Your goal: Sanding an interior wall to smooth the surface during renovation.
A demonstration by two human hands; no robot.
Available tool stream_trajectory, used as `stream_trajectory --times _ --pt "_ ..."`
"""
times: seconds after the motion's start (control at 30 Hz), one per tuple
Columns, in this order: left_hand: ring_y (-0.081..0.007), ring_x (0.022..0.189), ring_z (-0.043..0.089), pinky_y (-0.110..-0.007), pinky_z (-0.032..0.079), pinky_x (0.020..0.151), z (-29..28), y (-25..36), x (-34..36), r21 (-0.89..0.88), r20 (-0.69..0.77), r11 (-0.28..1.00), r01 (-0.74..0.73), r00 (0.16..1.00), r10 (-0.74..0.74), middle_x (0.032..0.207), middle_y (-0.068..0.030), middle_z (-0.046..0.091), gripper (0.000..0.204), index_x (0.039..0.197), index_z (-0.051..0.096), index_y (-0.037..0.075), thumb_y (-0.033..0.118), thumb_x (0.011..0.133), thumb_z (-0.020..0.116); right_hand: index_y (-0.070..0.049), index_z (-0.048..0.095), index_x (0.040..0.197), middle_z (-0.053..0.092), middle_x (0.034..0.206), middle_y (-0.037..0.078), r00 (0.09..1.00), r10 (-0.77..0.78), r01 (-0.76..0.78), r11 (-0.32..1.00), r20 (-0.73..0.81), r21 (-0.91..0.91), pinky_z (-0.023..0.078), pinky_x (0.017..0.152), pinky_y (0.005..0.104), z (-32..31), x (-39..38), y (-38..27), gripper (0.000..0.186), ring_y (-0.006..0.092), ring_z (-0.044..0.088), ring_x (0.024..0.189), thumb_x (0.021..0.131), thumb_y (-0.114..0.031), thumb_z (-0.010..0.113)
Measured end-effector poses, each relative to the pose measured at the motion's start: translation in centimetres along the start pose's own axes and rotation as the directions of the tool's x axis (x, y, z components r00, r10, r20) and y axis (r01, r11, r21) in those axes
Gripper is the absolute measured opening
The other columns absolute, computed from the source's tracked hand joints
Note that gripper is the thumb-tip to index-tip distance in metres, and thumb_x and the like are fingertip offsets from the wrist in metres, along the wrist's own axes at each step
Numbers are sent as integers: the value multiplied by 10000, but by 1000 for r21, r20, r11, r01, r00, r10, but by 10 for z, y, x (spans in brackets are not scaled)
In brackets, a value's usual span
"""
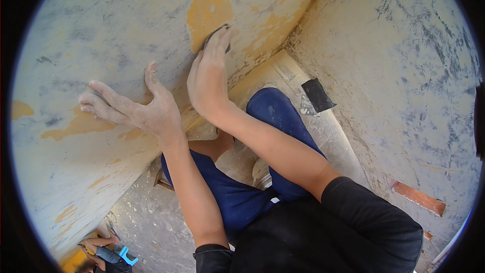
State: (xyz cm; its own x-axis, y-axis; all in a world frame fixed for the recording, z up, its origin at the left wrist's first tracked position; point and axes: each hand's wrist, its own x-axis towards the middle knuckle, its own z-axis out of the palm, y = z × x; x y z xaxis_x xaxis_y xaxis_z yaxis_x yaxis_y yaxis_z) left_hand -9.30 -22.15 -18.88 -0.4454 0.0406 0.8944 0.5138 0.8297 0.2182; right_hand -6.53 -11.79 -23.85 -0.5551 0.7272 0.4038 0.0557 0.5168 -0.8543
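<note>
My right hand (pixel 209 78) is pressed flat to the wall (pixel 126 15) with fingers together, over a piece of black sandpaper (pixel 227 48). Only the sandpaper's dark edges show past the fingers, at the lower end of a yellow-orange bare patch (pixel 208 7). My left hand (pixel 144 108) is dusty white and holds nothing. Its thumb points up, and its fingers are spread toward the wall's left part; whether they touch it I cannot tell. Another black sheet (pixel 318 95) lies near the corner, beside my knee.
A second wall (pixel 399 71), scuffed grey and white, meets the first in a corner at the right. A reddish slot (pixel 418 198) is set low in it. My bent knees (pixel 278 108) fill the middle. At the lower left, another person (pixel 101 250) is beside a light blue object (pixel 125 256).
</note>
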Motion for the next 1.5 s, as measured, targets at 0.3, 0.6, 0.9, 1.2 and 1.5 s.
stream_trajectory --times 0.3,0.6,0.9,1.2,1.5 --pt "-433 1586 85 -622 152 1260 -2 -1 0 3 14 1000 2 1000 -2 1666 -231 226 1092 1627 279 9 336 803 917 301 81 1483 83 1540 548 998 2 0 1000 61 -23 105 1280 567 -1 0 12 700 652 80 1486 890 118 407" --pt "-453 1577 96 -633 160 1257 -3 -2 0 -6 3 1000 -5 1000 5 1660 -223 231 1069 1623 295 21 311 804 918 273 87 1503 54 1528 554 993 -12 34 982 122 -183 222 1248 556 -7 -3 14 713 661 125 1470 870 163 397" --pt "-447 1578 111 -626 167 1257 -3 -3 -1 10 2 1000 16 1000 -16 1660 -226 244 1080 1619 298 7 303 793 927 265 106 1506 62 1539 541 986 43 -11 981 160 -196 254 1243 524 -14 3 16 691 651 157 1466 896 155 410" --pt "-445 1579 100 -623 171 1256 -2 -5 -1 -35 -13 999 -18 1000 18 1662 -219 239 1084 1622 295 14 314 793 926 255 124 1510 44 1538 545 992 90 -86 995 86 -53 250 1244 533 -22 26 26 710 665 133 1466 867 165 411" --pt "-448 1576 106 -627 171 1256 2 -1 -1 -33 -11 999 -20 1000 19 1657 -220 231 1074 1624 293 21 325 805 917 259 136 1501 -29 1566 521 995 101 -101 995 25 -2 150 1269 560 -13 17 28 711 654 51 1492 858 163 424"
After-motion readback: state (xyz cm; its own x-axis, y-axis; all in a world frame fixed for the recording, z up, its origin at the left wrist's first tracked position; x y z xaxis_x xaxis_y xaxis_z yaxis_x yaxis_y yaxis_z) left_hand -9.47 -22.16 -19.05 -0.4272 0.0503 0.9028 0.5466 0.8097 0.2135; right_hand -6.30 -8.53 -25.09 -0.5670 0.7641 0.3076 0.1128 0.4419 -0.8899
